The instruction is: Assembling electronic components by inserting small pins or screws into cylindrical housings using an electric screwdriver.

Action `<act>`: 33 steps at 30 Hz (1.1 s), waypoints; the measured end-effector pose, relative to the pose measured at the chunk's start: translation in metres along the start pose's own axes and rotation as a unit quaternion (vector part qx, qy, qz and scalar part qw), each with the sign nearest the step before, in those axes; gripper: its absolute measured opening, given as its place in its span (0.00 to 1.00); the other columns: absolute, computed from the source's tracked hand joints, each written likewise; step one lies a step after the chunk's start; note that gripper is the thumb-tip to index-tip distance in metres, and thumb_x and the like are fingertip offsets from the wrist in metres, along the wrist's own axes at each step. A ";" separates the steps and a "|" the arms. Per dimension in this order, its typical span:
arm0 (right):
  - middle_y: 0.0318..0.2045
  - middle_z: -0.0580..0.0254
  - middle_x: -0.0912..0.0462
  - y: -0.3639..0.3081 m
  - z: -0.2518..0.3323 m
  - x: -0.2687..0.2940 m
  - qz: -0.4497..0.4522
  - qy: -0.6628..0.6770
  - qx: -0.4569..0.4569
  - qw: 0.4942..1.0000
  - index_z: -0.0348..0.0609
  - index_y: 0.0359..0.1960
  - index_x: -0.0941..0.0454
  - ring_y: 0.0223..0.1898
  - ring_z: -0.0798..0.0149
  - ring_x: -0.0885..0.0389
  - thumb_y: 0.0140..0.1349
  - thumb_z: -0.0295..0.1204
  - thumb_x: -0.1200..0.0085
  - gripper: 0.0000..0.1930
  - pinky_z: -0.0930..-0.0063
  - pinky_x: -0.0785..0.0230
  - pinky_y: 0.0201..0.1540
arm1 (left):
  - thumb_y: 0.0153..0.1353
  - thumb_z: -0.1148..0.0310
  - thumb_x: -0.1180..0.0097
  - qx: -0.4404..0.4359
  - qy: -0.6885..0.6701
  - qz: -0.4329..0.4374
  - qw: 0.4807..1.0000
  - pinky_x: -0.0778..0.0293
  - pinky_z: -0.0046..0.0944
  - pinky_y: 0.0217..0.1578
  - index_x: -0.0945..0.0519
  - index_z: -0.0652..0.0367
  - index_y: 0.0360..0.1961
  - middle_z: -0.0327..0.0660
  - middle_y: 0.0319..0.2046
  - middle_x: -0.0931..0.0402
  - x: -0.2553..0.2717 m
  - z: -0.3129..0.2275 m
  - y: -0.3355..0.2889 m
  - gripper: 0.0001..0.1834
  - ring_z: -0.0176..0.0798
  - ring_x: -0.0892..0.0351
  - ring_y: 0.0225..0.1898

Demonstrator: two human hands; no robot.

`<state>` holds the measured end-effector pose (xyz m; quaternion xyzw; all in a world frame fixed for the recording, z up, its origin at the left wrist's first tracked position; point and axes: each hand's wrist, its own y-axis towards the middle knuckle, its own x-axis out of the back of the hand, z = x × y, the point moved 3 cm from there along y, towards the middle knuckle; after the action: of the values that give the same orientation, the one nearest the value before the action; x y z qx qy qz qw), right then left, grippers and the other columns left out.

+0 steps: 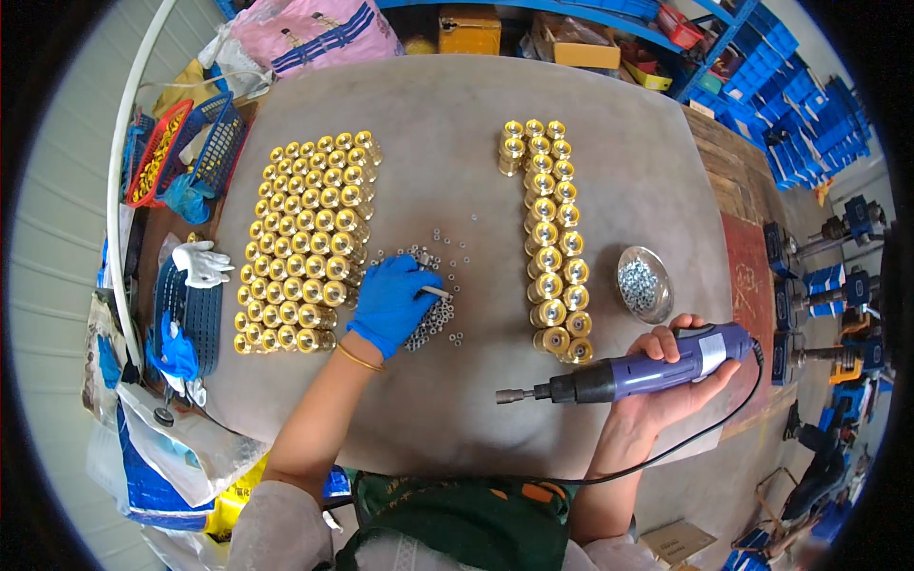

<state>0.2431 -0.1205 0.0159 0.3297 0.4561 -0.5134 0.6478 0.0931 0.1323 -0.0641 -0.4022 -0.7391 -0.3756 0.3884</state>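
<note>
My left hand (392, 303), in a blue glove, is closed with a slim pale rod (437, 292) sticking out from its fingers. It rests over a loose pile of small metal nuts (433, 322), so part of the pile is hidden. Bare fingers of my right hand (671, 366) wrap round a purple electric screwdriver (657, 369), whose socket tip points left above the table. Left of the gloved hand stands a block of brass cylindrical fittings (303, 243) in rows. A narrower group of the same brass fittings (545, 233) stands right of the pile, upright.
A round dish of nuts (645, 284) sits on the grey table (438, 124) at right. The screwdriver's black cord (685, 440) loops down toward my body. Baskets (211, 143), a white glove (202, 265) and a dark blue tray (186, 319) lie along the left edge.
</note>
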 end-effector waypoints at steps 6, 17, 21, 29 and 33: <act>0.33 0.56 0.28 0.003 0.001 0.005 0.007 0.020 0.005 1.000 0.37 0.37 0.33 0.19 0.70 0.33 0.53 0.55 0.52 0.28 0.78 0.36 0.22 | 0.50 0.73 0.44 0.127 -0.324 0.028 0.937 0.30 0.36 0.35 0.22 0.58 0.28 0.40 0.28 0.26 0.013 -0.018 -0.008 0.03 0.37 0.26 0.34; 0.32 0.56 0.28 0.007 -0.008 0.008 -0.036 0.091 -0.028 0.995 0.36 0.35 0.32 0.21 0.70 0.32 0.53 0.53 0.51 0.27 0.78 0.34 0.25 | 0.57 0.74 0.51 0.285 -0.861 0.172 0.385 0.27 0.40 0.41 0.29 0.61 0.44 0.42 0.39 0.27 -0.010 -0.109 -0.072 0.12 0.40 0.26 0.39; 0.31 0.56 0.28 0.007 -0.009 0.016 -0.043 0.085 -0.029 0.995 0.37 0.35 0.32 0.21 0.71 0.32 0.53 0.52 0.50 0.26 0.78 0.34 0.25 | 0.57 0.71 0.51 0.347 -0.838 0.188 0.376 0.25 0.41 0.37 0.29 0.58 0.39 0.42 0.34 0.27 -0.008 -0.119 -0.067 0.08 0.39 0.26 0.36; 0.30 0.58 0.28 0.009 -0.012 0.020 -0.073 0.160 -0.063 0.982 0.38 0.35 0.33 0.21 0.71 0.32 0.51 0.51 0.49 0.25 0.78 0.34 0.26 | 0.59 0.68 0.52 0.293 -0.766 0.258 0.511 0.28 0.37 0.38 0.27 0.59 0.42 0.39 0.35 0.27 0.013 -0.108 -0.040 0.11 0.35 0.28 0.35; 0.30 0.58 0.29 0.015 0.000 0.033 -0.067 0.133 -0.031 0.988 0.38 0.35 0.33 0.21 0.71 0.32 0.51 0.51 0.48 0.25 0.78 0.33 0.27 | 0.58 0.64 0.50 0.132 -0.324 0.088 0.933 0.31 0.33 0.33 0.23 0.59 0.40 0.42 0.30 0.25 0.032 -0.048 0.022 0.13 0.35 0.28 0.29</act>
<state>0.2592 -0.1288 -0.0154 0.3430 0.5750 -0.4928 0.5557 0.1134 0.1087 -0.0111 -0.5108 -0.8292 -0.0885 0.2091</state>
